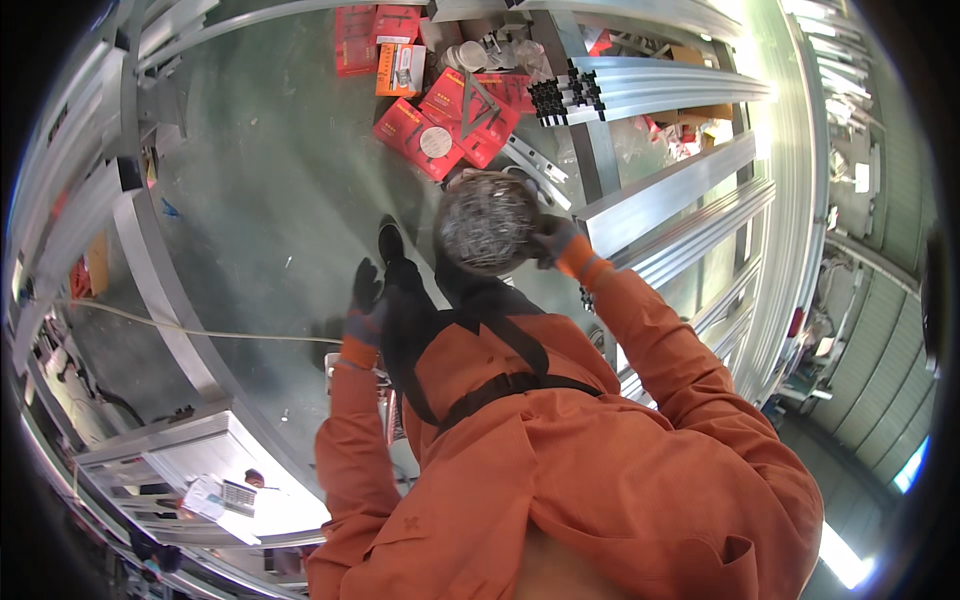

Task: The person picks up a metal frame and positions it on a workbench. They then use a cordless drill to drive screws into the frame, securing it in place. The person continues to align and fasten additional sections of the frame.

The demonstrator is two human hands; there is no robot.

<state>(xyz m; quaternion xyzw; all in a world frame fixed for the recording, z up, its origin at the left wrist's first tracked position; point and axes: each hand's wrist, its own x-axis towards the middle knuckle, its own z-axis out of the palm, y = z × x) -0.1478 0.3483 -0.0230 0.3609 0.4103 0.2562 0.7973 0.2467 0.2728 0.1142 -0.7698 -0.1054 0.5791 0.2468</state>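
The round bowl (490, 270) sits at the fingertips of the right hand (550, 243), which meets it at its right side; the bowl itself lies to the left of those fingers, in front of the person's legs. They are closed on the edge, holding the bowl by that one side. Being round, it has no long axis to line up with; its mouth faces up toward the head, showing a heap of small shiny metal pieces (487, 218). The left hand (366, 300) is the farther one, well apart from the bowl, which lies ahead of it and to its right. Its gloved fingers are loosely spread, with nothing seen between them. Just beyond the bowl lie the red boxes (405, 130) on the floor (250, 210), and right of it run the silver bars (665, 185).

Hard to make out: the thumb and fingers of the right hand blur into the dark edge, so their exact placing there is unclear. The bowl's underside is hidden, and it covers the right foot, while the left shoe (391, 240) shows. The metal pieces blur together, too small to tell apart. Glare washes out much of the bench (290, 500) at lower left.
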